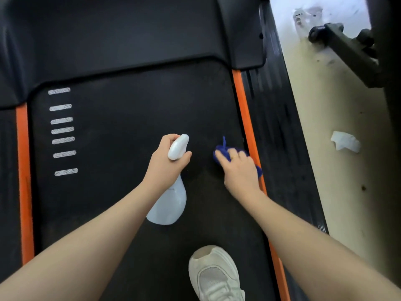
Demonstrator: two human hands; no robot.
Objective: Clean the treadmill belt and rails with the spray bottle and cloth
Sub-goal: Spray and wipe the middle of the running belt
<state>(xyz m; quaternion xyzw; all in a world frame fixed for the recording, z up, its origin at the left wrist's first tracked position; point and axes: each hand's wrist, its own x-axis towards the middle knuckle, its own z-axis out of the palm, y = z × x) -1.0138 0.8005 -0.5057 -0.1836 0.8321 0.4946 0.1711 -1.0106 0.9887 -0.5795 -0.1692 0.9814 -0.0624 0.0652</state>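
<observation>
Right hand [239, 168] pressing blue cloth [221, 152] onto belt [130, 127], tight against orange strip [245, 114]! Rail [280, 135] just beyond that strip, running lengthwise, nearer this hand. Left hand [167, 161] clenched round spray bottle [171, 203], farther inboard of strip.

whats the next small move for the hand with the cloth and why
Probably drag the blue cloth a little right onto the orange rail. The right hand already presses it on the belt beside that rail, while the left hand holds the spray bottle idle.
</observation>
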